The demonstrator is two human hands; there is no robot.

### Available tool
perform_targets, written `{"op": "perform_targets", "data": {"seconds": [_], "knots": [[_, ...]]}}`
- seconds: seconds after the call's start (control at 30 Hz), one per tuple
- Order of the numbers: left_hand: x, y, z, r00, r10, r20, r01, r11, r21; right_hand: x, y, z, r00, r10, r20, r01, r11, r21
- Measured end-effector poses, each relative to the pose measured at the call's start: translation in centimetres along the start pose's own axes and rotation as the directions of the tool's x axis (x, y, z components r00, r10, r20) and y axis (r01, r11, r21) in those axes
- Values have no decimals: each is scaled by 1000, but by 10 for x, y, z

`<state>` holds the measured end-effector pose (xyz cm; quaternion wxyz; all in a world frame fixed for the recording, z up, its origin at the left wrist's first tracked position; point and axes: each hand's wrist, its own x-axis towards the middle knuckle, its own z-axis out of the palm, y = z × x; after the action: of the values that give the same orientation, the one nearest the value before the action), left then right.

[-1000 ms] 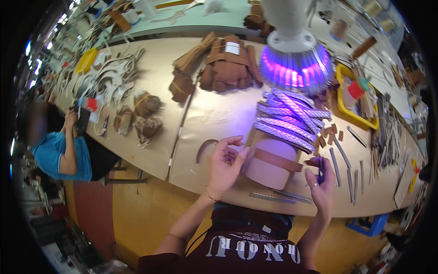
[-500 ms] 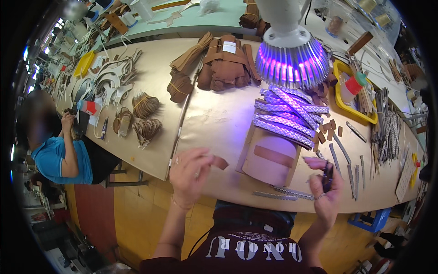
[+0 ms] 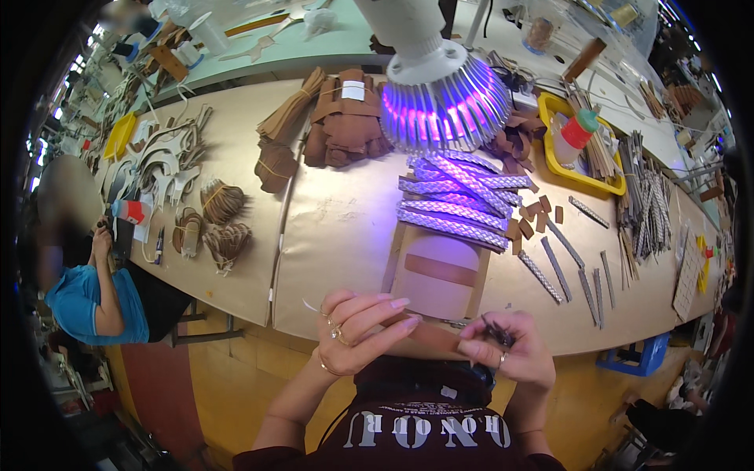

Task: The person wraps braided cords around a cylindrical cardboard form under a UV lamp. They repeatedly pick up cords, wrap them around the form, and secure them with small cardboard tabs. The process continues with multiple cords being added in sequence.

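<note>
My left hand [image 3: 363, 331] pinches one end of a brown leather strip [image 3: 434, 337] at the table's front edge. The strip's other end is between the thumb and fingers of my right hand [image 3: 514, 351]. A small dark tool [image 3: 498, 333], its kind unclear, is tucked in my right hand too. Just beyond the hands lies a tan board [image 3: 436, 292] with a brown band [image 3: 440, 269] across it. Silvery braided straps [image 3: 455, 216] are piled over its far part, beneath a lit purple lamp [image 3: 446, 102].
Cut braided pieces [image 3: 555, 267] and small brown leather bits [image 3: 534, 216] lie right of the board. Farther right is a yellow tray [image 3: 585, 177] holding a bottle [image 3: 577, 129]. Leather bundles [image 3: 345, 118] sit at the back. A person in blue [image 3: 98, 298] works at left.
Both hands have come closer together and nearer to me. The leather strip now stretches between them; before, a brown piece showed only in my left hand. The view has shifted right.
</note>
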<state>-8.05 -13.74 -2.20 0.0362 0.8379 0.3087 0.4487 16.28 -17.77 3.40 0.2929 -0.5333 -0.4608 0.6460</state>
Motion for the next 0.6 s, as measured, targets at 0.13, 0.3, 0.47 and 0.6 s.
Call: {"op": "perform_targets", "data": {"seconds": [0.13, 0.3, 0.47, 0.6], "knots": [[-14, -8, 5, 990, -66, 122, 62, 997, 36, 17, 16, 5, 959, -181, -220, 191, 981, 27], [-16, -19, 20, 986, -129, 101, 130, 991, -6, 23, 10, 0, 950, -88, -300, 37, 984, -171], [-24, -20, 37, 960, -252, 118, 268, 953, -141, 26, 23, -1, 918, -185, -352, 84, 956, -282], [-41, -8, 49, 856, -491, 159, 510, 757, -408, 23, 56, -12, 816, -392, -424, 147, 852, -503]]}}
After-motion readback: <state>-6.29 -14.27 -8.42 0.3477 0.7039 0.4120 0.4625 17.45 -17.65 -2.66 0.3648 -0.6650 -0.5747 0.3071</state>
